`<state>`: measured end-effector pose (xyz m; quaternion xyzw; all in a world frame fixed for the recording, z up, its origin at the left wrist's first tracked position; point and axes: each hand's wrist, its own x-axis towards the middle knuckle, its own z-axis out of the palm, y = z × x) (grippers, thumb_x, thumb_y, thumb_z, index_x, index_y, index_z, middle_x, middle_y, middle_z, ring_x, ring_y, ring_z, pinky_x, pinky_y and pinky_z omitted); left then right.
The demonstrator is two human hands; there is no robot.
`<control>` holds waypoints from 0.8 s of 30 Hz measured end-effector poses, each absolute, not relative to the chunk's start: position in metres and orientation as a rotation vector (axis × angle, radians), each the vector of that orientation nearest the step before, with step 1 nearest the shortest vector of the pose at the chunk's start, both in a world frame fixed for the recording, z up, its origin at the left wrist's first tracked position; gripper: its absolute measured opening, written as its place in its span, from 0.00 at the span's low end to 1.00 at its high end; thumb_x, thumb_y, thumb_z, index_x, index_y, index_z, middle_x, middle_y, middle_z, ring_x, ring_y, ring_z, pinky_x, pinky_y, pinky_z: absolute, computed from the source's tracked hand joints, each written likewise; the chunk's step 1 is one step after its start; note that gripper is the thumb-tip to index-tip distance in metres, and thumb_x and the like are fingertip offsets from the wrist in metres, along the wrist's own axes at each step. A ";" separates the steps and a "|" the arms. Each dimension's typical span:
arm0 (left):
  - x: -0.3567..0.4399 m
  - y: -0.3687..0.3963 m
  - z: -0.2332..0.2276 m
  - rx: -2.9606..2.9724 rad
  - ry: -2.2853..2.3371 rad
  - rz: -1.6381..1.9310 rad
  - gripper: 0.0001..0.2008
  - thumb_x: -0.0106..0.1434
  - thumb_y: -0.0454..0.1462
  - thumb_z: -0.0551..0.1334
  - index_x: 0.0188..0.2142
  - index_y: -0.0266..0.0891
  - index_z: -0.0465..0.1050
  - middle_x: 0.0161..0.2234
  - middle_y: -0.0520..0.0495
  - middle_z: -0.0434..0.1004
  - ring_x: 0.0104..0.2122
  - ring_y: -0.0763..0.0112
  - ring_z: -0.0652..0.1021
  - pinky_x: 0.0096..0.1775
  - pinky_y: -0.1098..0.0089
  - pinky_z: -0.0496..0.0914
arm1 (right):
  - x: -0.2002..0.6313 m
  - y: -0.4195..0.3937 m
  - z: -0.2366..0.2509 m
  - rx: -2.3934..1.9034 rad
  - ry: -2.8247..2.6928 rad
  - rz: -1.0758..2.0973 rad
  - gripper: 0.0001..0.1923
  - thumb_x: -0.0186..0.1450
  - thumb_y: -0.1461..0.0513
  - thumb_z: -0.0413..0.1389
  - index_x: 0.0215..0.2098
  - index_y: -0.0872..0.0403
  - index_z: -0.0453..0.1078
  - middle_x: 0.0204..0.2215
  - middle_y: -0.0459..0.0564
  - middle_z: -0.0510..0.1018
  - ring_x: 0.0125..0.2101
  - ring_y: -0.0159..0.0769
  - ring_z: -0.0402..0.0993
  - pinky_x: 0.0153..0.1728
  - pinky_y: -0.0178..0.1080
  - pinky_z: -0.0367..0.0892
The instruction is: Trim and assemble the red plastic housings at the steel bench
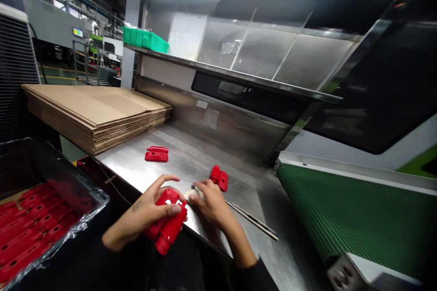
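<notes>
The steel table [191, 159] is the landmark here; to its right runs a green ribbed conveyor belt [355, 218], and on its far left corner lies a stack of flat cardboard sheets [95, 113]; above the table a steel shelf carries green bins [145, 38]. Left of the table and lower, a box lined with clear plastic [44, 223] holds many red parts in rows. On the near edge of the table the left hand [143, 213] is clenched around a red plastic housing [169, 223] (it hangs partly over the edge, toward the person); the right hand [210, 202] lies just beside it, the fingertips pressing on a small pale round piece [189, 194], not closed around anything. Just behind the right hand sits a small red part [219, 178]; further back on the table lies another red part [157, 154]; two thin rods [254, 220] lie right of the right hand.
</notes>
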<state>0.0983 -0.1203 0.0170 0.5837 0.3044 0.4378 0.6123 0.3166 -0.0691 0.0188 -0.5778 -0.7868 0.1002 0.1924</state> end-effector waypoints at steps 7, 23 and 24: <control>0.107 -0.017 0.031 1.942 0.913 0.659 0.35 0.49 0.47 0.72 0.56 0.45 0.65 0.30 0.55 0.73 0.32 0.65 0.75 0.37 0.67 0.69 | 0.322 -0.100 0.015 -1.748 -1.885 0.358 0.12 0.68 0.58 0.46 0.46 0.54 0.62 0.42 0.55 0.74 0.42 0.47 0.71 0.41 0.46 0.65; 0.130 -0.071 -0.036 2.633 1.340 0.828 0.29 0.65 0.45 0.60 0.63 0.49 0.54 0.61 0.44 0.67 0.60 0.57 0.69 0.58 0.56 0.68 | 0.344 -0.097 0.003 -1.451 -1.650 0.365 0.15 0.68 0.60 0.52 0.51 0.50 0.72 0.45 0.45 0.79 0.46 0.36 0.73 0.49 0.39 0.67; 0.129 -0.071 -0.036 2.666 1.324 0.822 0.30 0.65 0.45 0.61 0.64 0.50 0.53 0.61 0.46 0.68 0.60 0.59 0.70 0.58 0.60 0.69 | 0.341 -0.094 0.002 -1.429 -1.685 0.360 0.14 0.68 0.61 0.53 0.51 0.50 0.73 0.43 0.45 0.79 0.44 0.35 0.74 0.48 0.38 0.67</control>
